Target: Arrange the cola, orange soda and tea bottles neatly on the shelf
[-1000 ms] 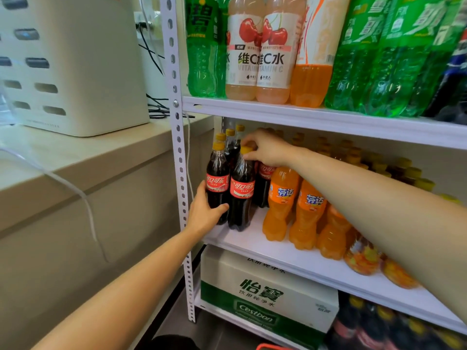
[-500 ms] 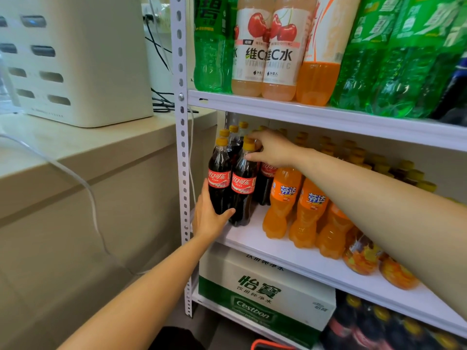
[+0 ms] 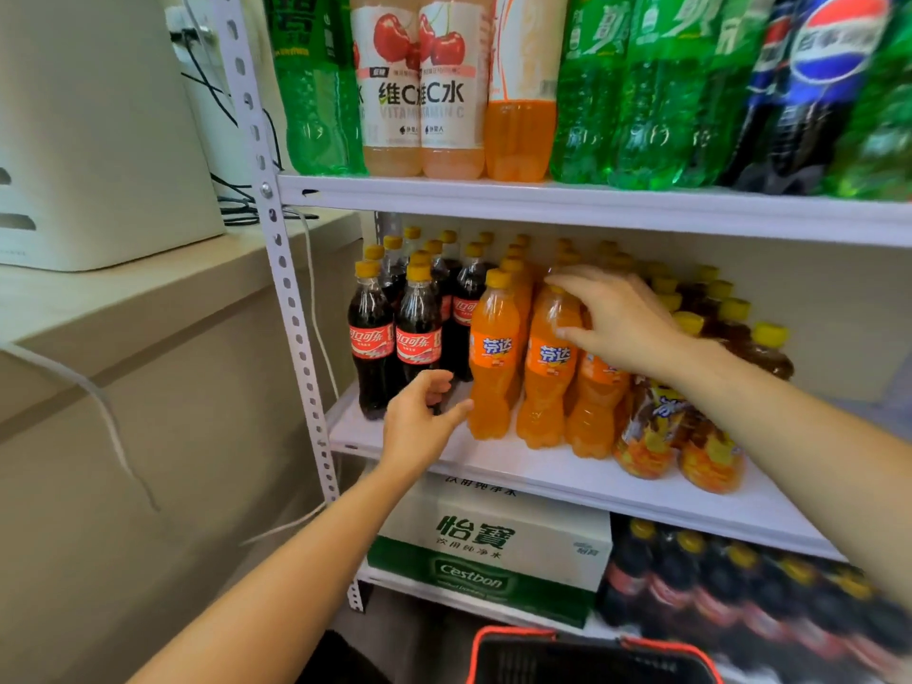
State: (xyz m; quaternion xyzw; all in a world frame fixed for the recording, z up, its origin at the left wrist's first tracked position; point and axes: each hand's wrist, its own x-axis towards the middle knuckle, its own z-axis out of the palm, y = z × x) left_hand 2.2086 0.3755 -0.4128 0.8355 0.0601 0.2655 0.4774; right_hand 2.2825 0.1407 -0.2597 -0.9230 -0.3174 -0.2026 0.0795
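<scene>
Shelf (image 3: 543,478) front edge: 2 cola (image 3: 372,338), 3 orange soda (image 3: 493,348), 2 tea bottles (image 3: 641,436). Right hand (image 3: 622,323) grasps middle orange soda (image 3: 548,387); left hand (image 3: 419,424) released.

Bright even light, soft shadows, motion blur right, wide-angle edge bending

A shop: metal shelf (image 3: 567,478) stocked with drinks.

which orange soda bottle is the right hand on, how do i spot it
On the middle shelf, look just right of the cola bottles. It is the second orange soda bottle from the left in front. Only its neck is held by the right hand.
</scene>
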